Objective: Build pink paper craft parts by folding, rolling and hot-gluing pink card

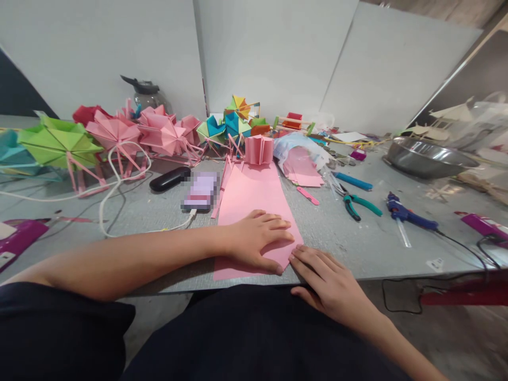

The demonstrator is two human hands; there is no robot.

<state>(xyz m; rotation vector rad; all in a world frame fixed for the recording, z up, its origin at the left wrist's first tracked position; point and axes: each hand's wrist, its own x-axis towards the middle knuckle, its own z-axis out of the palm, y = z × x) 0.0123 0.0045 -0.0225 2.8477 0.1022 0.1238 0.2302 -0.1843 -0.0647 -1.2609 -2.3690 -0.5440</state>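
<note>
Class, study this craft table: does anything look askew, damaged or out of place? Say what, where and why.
The pink paper sheet lies slanted, and its near end overhangs the table edge. The left hand presses it flat, while the right hand touches its folded corner. Nothing looks torn or spilled.

1. Lower right of the frame – the grey tabletop [357, 248] lies bare between the long pink paper sheet [254, 198] and the blue glue gun [408, 214]; a hand could pass there.
2. Centre right – green-handled pliers [357, 203] and a blue pen [353, 181] block the way.
3. Left of centre, a white cable [107, 211], a black case [170, 179] and a phone [200, 191] crowd the surface.
4. Upper frame: folded paper models [159, 132] line the back edge.
5. Upper right, a steel bowl [428, 156] stands.
</note>
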